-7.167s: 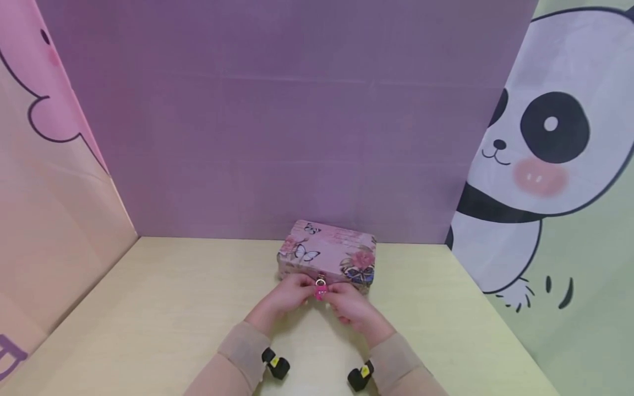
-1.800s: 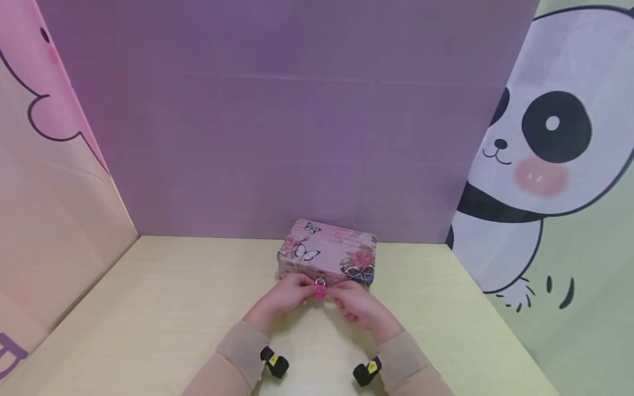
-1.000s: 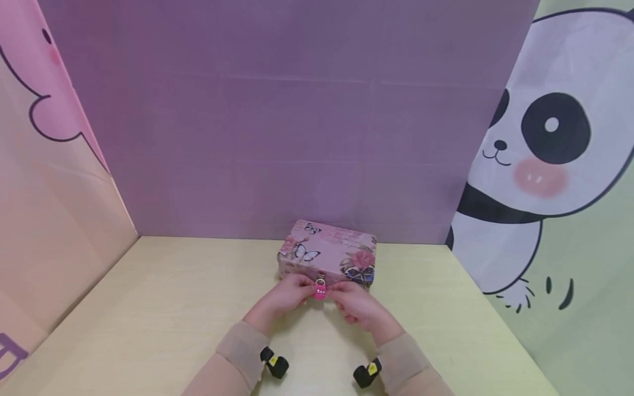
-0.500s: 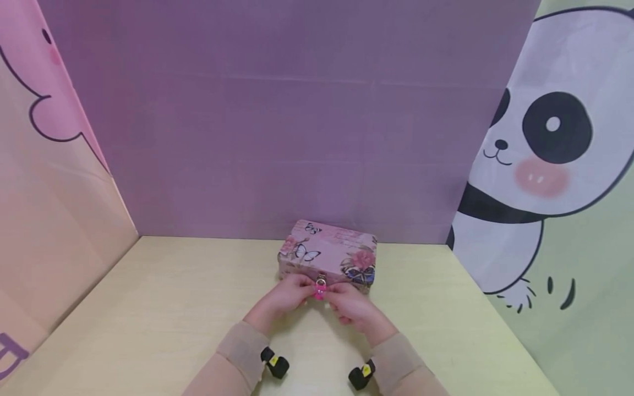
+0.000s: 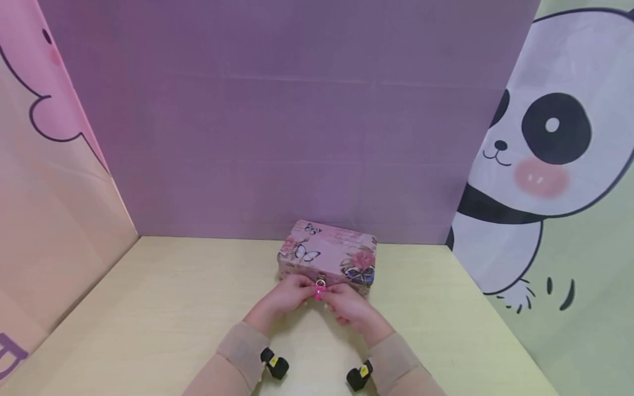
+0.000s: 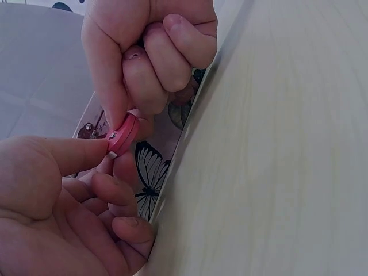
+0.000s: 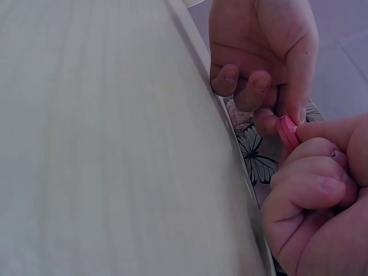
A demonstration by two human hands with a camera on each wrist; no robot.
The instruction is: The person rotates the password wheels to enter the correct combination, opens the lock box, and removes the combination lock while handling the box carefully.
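A small pink padlock [image 5: 320, 292] with number wheels hangs by its metal shackle from the clasp [image 5: 322, 276] of a box [image 5: 329, 250] printed with butterflies and flowers. My left hand [image 5: 289, 292] pinches the lock's body from the left between thumb and finger. From the other side, my right hand [image 5: 351, 304] holds it with thumb and forefinger, its other fingers curled in. In the left wrist view the padlock [image 6: 123, 136] shows between both thumbs; its digits are too small to read. The box's lid is down, and the hands hide part of its front.
The pale wooden table [image 5: 198, 308] stretches out on both sides of the box. Behind the box rises a purple backdrop [image 5: 297, 126]. Printed side panels, one with a panda [image 5: 555, 132], flank the table. A black wrist camera [image 5: 274, 364] sits on each sleeve.
Since a second ago my right hand has shifted slightly left, its thumb moving further over the padlock's face. My left hand and the box have stayed put.
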